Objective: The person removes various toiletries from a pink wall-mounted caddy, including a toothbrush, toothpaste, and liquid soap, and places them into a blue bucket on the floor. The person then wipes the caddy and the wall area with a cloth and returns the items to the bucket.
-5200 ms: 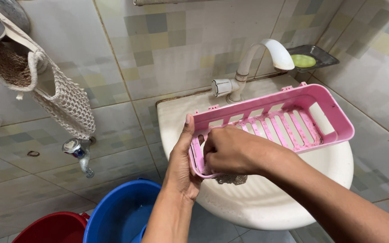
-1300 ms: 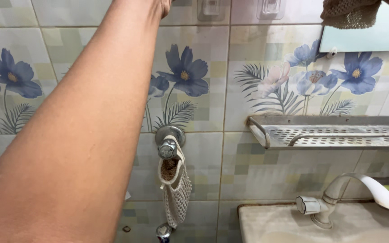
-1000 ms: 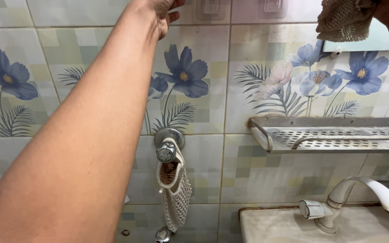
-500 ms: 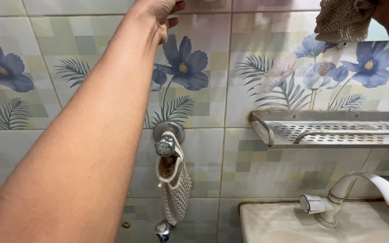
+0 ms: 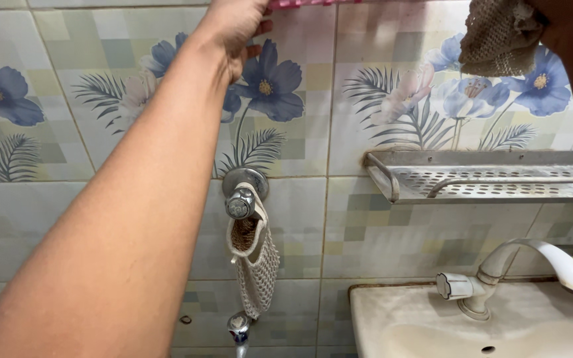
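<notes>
My left hand (image 5: 237, 26) now reaches the pink rack (image 5: 313, 3), whose lower edge has just come into view along the top of the frame, fingers curled at its end; whether they grip it I cannot tell. Rightward, above the steel shelf (image 5: 485, 182), my right hand (image 5: 562, 23) clutches a mesh scrubber (image 5: 495, 36).

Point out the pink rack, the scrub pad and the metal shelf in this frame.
pink rack (image 5: 313, 3), head view, on its bottom edge at the top of the frame.
scrub pad (image 5: 495, 40), head view, on its knitted middle.
metal shelf (image 5: 492, 187), head view, on its perforated tray.
</notes>
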